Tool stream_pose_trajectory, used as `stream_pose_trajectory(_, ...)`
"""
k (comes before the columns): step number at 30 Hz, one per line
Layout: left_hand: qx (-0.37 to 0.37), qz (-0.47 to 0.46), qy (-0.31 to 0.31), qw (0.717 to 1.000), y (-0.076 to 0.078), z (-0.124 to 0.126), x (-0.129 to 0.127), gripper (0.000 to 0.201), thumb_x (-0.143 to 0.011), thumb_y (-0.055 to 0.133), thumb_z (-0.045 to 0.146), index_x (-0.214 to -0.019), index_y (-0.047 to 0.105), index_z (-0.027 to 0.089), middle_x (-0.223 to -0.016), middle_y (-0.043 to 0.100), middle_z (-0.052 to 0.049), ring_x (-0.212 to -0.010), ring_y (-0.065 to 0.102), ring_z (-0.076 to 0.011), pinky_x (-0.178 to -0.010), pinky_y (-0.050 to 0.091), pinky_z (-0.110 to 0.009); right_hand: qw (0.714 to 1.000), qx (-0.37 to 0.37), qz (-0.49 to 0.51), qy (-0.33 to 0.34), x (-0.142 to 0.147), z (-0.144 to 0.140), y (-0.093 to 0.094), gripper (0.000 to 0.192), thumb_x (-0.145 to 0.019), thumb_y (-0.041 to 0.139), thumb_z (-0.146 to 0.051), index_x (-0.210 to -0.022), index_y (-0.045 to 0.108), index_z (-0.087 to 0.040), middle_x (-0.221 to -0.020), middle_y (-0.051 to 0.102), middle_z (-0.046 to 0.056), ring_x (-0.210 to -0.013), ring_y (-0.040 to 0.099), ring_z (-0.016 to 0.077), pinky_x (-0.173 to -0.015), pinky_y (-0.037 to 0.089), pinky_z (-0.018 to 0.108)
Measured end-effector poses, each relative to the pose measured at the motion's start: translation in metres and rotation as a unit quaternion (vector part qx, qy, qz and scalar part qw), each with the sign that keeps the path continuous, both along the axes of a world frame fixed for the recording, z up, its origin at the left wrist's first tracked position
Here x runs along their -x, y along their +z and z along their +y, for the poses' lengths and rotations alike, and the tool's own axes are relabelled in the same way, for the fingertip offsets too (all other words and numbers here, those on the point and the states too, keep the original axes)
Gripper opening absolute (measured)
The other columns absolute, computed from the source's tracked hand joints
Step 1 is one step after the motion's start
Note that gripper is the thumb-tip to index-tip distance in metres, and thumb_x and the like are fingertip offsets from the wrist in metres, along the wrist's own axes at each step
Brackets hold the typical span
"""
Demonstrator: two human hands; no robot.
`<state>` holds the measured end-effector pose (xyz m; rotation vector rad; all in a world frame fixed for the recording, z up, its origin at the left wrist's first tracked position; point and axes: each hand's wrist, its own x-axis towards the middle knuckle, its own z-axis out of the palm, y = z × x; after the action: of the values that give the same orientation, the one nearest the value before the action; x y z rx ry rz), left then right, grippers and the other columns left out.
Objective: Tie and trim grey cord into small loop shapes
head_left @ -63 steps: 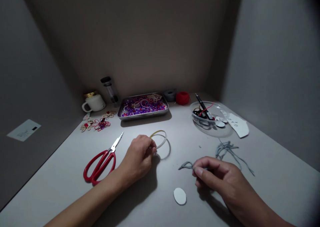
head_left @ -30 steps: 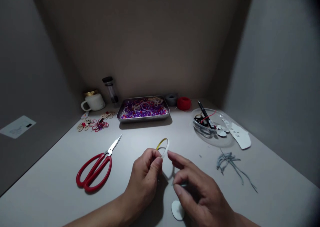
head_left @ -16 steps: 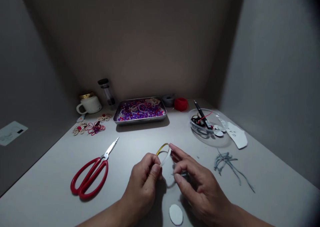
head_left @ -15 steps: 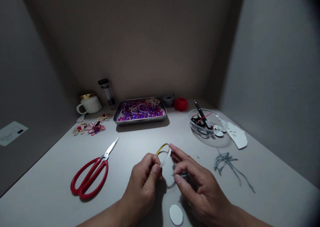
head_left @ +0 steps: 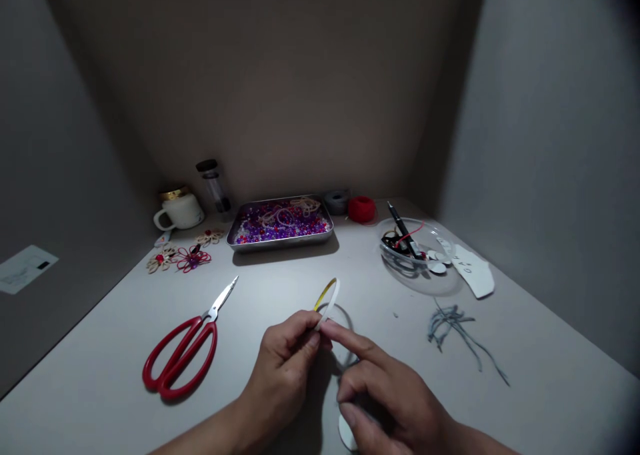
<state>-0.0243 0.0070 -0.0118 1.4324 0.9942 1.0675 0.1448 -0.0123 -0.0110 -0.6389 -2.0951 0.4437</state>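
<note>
My left hand (head_left: 287, 358) pinches a thin hoop (head_left: 334, 295) between thumb and fingers. The hoop is white outside and yellow inside, and stands up above the fingertips. My right hand (head_left: 387, 388) is beside it, its index finger stretched out to the lower part of the hoop near the left thumb. Its thumb and other fingers are curled together; what they hold, if anything, is hidden. Under the right hand lies a white oval piece (head_left: 346, 433), partly covered by the thumb. Red-handled scissors (head_left: 183, 358) lie to the left, blades pointing away.
A metal tray of beads (head_left: 280, 244) stands behind, with grey cord (head_left: 337, 201) and red cord (head_left: 361, 209) to its right. A clear dish (head_left: 453, 248), a pen (head_left: 405, 231) and cut grey-blue cords (head_left: 453, 321) sit right. Cord flowers (head_left: 193, 258) and a mug (head_left: 183, 211) are left.
My right hand has moved down and nearer to me. Its index finger has gone from the hoop's upper edge to its lower part. The white oval is now partly covered.
</note>
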Motion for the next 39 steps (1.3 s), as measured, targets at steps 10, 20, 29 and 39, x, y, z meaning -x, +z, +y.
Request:
stream_pose_trajectory(10, 0.008, 0.002, 0.011, 1.0, 0.002, 0.0, -0.001, 0.012, -0.08, 0.051, 0.018, -0.081, 0.063, 0.015, -0.069, 0.058, -0.002, -0.067, 0.052, -0.0146, -0.064, 0.04, -0.025, 0.998, -0.019, 0.027, -0.06, -0.001, 0.001, -0.003, 0.018, -0.07, 0.049, -0.003, -0.078, 0.056, -0.017, -0.121, 0.059, 0.016, -0.123, 0.045, 0.0237, -0.094, 0.046, 0.029)
stream_pose_trajectory(20, -0.022, 0.069, 0.011, 0.997, -0.005, 0.0, 0.002, 0.013, -0.081, 0.052, 0.024, -0.076, 0.061, 0.016, -0.061, 0.051, 0.001, -0.057, 0.045, -0.0121, -0.057, 0.039, -0.024, 0.999, 0.007, 0.026, -0.047, 0.002, 0.003, -0.008, 0.022, -0.072, 0.048, -0.001, -0.083, 0.051, -0.02, -0.084, 0.067, 0.007, -0.123, 0.046, 0.0216, -0.094, 0.045, 0.03)
stream_pose_trajectory(29, -0.14, 0.152, -0.002, 0.978, 0.004, -0.002, -0.002, 0.021, -0.078, 0.046, 0.013, -0.06, 0.057, 0.019, -0.05, 0.048, 0.004, -0.055, 0.048, -0.0132, -0.097, 0.033, -0.039, 0.995, 0.045, 0.042, -0.08, -0.003, 0.003, -0.004, 0.017, -0.072, 0.049, -0.005, -0.079, 0.054, -0.02, -0.101, 0.062, 0.01, -0.104, 0.058, 0.0209, -0.079, 0.05, 0.026)
stream_pose_trajectory(39, -0.143, 0.158, -0.014, 0.977, 0.002, -0.001, 0.0, 0.021, -0.079, 0.046, 0.014, -0.064, 0.059, 0.019, -0.052, 0.049, 0.004, -0.055, 0.049, -0.0124, -0.097, 0.033, -0.038, 0.996, 0.033, 0.046, -0.075, -0.003, 0.005, 0.002, 0.018, -0.071, 0.05, -0.003, -0.078, 0.053, -0.02, -0.096, 0.06, 0.009, -0.098, 0.057, 0.0212, -0.082, 0.049, 0.03)
